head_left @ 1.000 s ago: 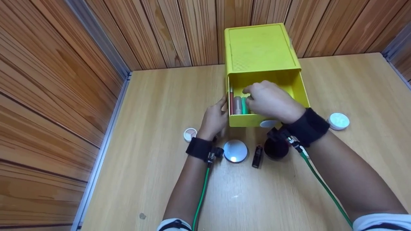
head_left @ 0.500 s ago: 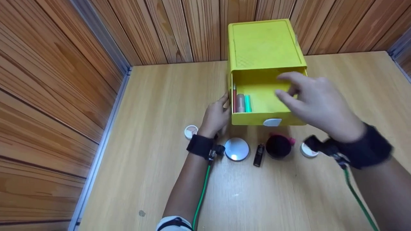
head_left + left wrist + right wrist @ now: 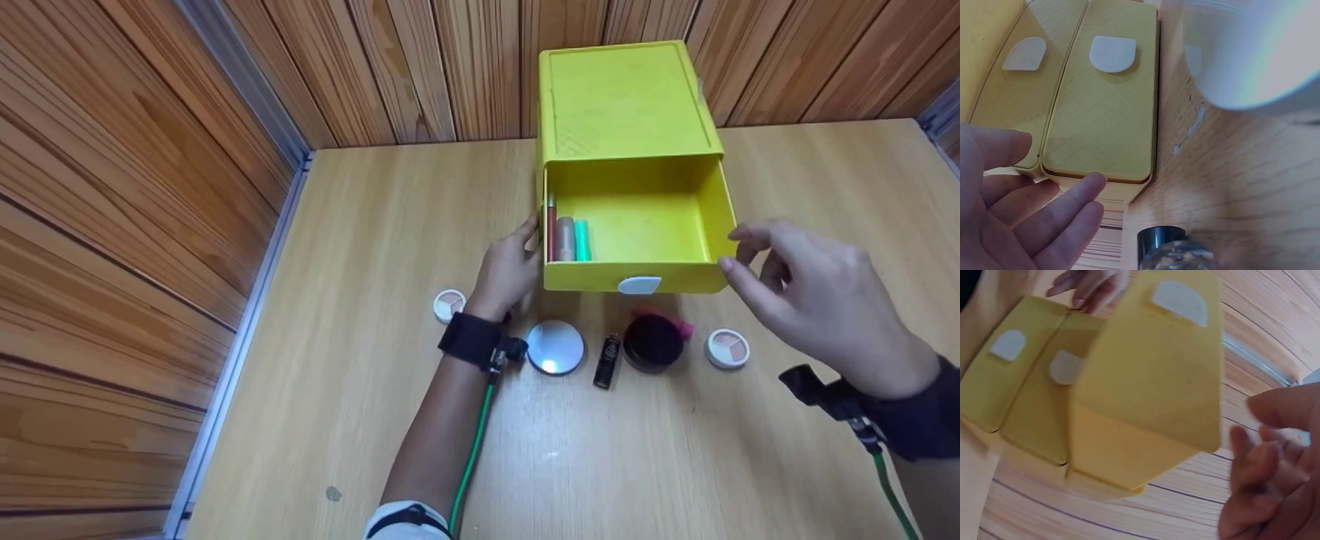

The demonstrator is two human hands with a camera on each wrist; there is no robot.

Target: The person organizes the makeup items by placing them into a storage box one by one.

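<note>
A yellow drawer unit (image 3: 630, 101) stands at the back with its top drawer (image 3: 637, 277) pulled out. Inside, along the left, stand a dark red tube (image 3: 552, 234), a mauve tube (image 3: 566, 240) and a turquoise tube (image 3: 582, 241). My left hand (image 3: 504, 274) is at the unit's left side; in the left wrist view its fingers (image 3: 1067, 216) are extended by the lower drawer fronts. Beside the drawer's front right corner is my right hand (image 3: 817, 300), holding nothing, fingers loosely bent. The right wrist view shows those fingers (image 3: 1258, 461) close to the protruding drawer (image 3: 1151, 382).
In front of the unit lie a silvery round compact (image 3: 556, 347), a black lipstick-like tube (image 3: 607, 361), a dark round container (image 3: 652, 343) over something pink, and two small white three-shade pans (image 3: 727, 349), one by my left wrist. Wood-panelled walls border the table.
My right hand has come out of the drawer, leaving the turquoise tube standing inside, and has moved right to the drawer's outer corner. My left hand has stayed at the unit's left side.
</note>
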